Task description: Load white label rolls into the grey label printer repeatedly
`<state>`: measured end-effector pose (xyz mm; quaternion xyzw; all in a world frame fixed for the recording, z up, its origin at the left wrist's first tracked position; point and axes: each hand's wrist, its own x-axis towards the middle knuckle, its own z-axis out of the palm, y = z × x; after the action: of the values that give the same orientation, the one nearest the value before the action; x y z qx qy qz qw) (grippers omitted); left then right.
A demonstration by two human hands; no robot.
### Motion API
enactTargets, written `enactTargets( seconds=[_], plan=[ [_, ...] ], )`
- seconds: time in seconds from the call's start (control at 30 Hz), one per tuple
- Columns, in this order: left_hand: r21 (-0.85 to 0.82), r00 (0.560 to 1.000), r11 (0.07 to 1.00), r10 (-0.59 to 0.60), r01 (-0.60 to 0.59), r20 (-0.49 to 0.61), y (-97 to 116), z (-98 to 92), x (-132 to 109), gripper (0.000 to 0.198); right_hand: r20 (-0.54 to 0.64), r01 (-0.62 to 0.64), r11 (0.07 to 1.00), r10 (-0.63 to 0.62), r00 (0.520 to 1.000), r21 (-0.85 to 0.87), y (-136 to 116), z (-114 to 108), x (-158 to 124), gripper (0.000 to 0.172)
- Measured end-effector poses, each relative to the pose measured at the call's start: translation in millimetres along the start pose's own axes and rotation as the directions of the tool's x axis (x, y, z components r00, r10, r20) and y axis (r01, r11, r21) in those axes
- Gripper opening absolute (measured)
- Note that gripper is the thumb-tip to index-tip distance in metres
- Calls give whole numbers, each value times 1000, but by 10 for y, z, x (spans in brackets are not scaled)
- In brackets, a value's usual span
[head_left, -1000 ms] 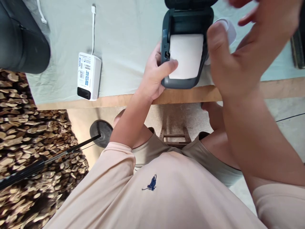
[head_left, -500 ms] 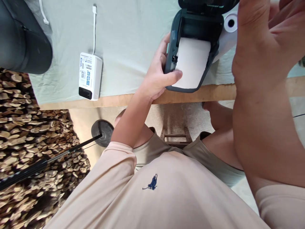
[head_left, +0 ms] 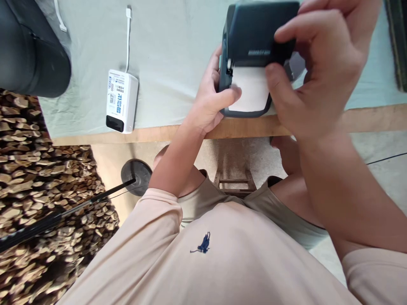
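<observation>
Head view: the left hand (head_left: 208,103) is wrapped round the left side of a small dark label printer (head_left: 225,42). Its thumb lies across the front lip onto the white paper (head_left: 251,87), a grip that seems meant to pin both body and paper end. The right hand (head_left: 313,80) is closed on the lid (head_left: 254,31), fingers over its top and thumb below its front edge, so the lid hangs partly lowered over the paper. The printer sits at the near edge of the surface (head_left: 365,118), close to the person's body, on a pale green cloth (head_left: 171,51). Well apart to the left lies a white power bank (head_left: 121,101), its cable (head_left: 127,38) running away across the cloth.
</observation>
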<state>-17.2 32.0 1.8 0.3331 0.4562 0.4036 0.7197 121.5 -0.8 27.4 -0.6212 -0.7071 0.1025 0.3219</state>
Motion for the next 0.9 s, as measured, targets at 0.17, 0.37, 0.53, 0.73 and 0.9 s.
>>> enactTargets(
  seconds=[0.17, 0.37, 0.53, 0.73, 0.9],
  plan=[
    [-13, 963, 995, 103, -103, 251, -33, -78, 24, 57, -39, 70, 998, -70, 997, -5, 109, 86, -50, 31],
    [-244, 921, 967, 164, -79, 353, 51, -44, 15, 30, -119, 59, 998, -62, 991, -34, 66, 33, -45, 40],
    [-192, 918, 971, 200, -139, 343, 39, 11, -16, 24, -31, -14, 996, 11, 999, -93, 75, 64, -53, 57],
    [-179, 918, 956, 276, -231, 287, 47, 103, -81, 38, 96, -33, 993, 44, 994, -116, 87, 65, -61, 63],
    [-75, 961, 978, 204, -192, 189, 67, 131, -94, 38, 172, -62, 996, 73, 982, -70, 60, 23, -49, 66]
  ],
)
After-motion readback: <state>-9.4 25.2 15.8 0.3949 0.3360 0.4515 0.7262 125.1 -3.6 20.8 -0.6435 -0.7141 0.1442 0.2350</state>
